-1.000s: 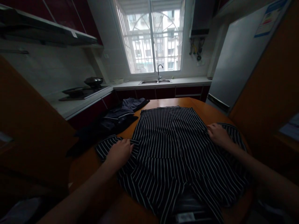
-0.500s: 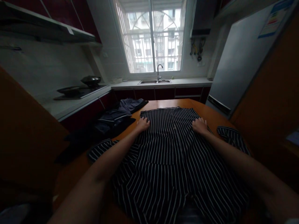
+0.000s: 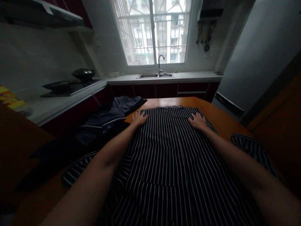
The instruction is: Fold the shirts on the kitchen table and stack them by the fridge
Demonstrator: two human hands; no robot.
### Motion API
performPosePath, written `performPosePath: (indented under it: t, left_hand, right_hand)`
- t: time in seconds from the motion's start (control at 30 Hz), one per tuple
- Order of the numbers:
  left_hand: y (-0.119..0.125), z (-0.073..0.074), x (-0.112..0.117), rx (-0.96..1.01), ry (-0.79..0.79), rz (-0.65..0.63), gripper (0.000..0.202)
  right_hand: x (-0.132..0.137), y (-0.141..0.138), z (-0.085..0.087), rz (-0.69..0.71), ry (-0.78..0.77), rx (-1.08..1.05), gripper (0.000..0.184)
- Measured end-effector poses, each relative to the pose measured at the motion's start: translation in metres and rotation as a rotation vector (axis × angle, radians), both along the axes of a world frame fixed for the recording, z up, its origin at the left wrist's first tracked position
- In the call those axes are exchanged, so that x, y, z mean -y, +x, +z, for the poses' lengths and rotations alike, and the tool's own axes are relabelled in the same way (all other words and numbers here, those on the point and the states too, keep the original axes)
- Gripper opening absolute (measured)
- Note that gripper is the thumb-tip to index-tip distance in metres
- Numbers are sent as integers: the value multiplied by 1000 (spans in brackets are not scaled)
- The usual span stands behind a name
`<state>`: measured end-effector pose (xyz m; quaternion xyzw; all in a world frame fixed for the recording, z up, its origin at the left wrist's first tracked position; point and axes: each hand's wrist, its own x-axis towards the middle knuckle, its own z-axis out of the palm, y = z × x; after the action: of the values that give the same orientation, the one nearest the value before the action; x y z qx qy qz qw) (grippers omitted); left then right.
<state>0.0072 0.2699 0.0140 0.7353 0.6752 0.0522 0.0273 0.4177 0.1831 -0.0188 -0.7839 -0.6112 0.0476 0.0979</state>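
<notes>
Now my left hand (image 3: 139, 119) and right hand (image 3: 198, 121) press flat — fingers spread open — on the striped shirt (image 3: 169, 157) across the bench (image 3: 218, 117).

Wooden table (image 3: 221, 121), bare edge at 2 o'clock. Heap of dark clothes (image 3: 113, 114) at 10 o'clock, hanging over the table's edge. Counter (image 3: 195, 76) along the far wall. On it: stove (image 3: 63, 88) with wok (image 3: 83, 74) at 10, sink (image 3: 155, 75) and tap (image 3: 160, 62) at 12, under the barred window (image 3: 152, 31). Utensils (image 3: 205, 34) hang on the wall at 1. Grey fridge (image 3: 256, 53) at 2. Range hood (image 3: 47, 12) at 10, high.
</notes>
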Motion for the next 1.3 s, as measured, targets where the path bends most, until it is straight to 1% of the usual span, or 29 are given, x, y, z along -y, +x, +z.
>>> performPosePath:
  t: [0.07,0.13,0.2,0.27,0.3,0.37,0.43,0.47,0.53,0.67,0.73,0.77,0.83,0.93,1.03,1.1,1.13,1.2,1.23,1.3]
  left_hand:
    - [5,5,5,-13,49,19,69]
    - [18,6,19,-34,105,-22,65]
    - [37,2,38,-52,129,-149,63]
    - [55,-5,57,-45,81,-292,62]
    - [62,-9,65,-33,45,-335,63]
    - [70,-13,76,-8,-10,-350,65]
    - [68,-15,78,0,-7,-308,66]
    - [65,-15,77,-1,9,-290,66]
    - [58,-15,74,-2,38,-269,66]
    - [52,-16,69,-12,55,-260,66]
    - [54,-17,69,-17,51,-257,66]
    - [55,-18,69,-17,52,-257,66]
    - [56,-17,70,-14,56,-260,66]
    - [56,-16,71,-9,53,-264,66]
    - [55,-14,72,-13,46,-258,66]
    - [55,-14,72,-16,50,-253,66]
    - [55,-14,72,-18,54,-252,66]
    - [55,-16,71,-21,61,-251,65]
    - [55,-17,71,-23,65,-250,65]
    - [54,-20,71,-26,77,-249,65]
  right_hand:
    - [-6,2,3,10,6,2,67]
    - [-7,-4,5,15,48,21,63]
    - [-2,-18,6,56,107,48,59]
    - [8,-41,4,149,128,48,57]
    - [13,-53,3,208,116,34,58]
    - [22,-71,1,313,75,5,60]
    - [27,-73,0,366,46,-1,62]
    - [27,-66,0,369,41,5,63]
    - [27,-38,2,307,39,15,62]
    - [27,33,13,31,22,11,62]
    - [28,50,20,-54,46,24,62]
    - [27,50,23,-64,61,30,62]
    - [23,33,25,-18,83,36,61]
    - [11,-21,22,145,75,24,60]
    - [-4,-78,19,356,55,-9,64]
    - [-16,-101,18,446,63,-31,67]
    - [-23,-107,17,460,58,-40,68]
    - [-38,-103,17,439,23,-55,67]
    - [-45,-95,17,412,0,-60,66]
    - [-58,-67,18,335,-26,-67,64]
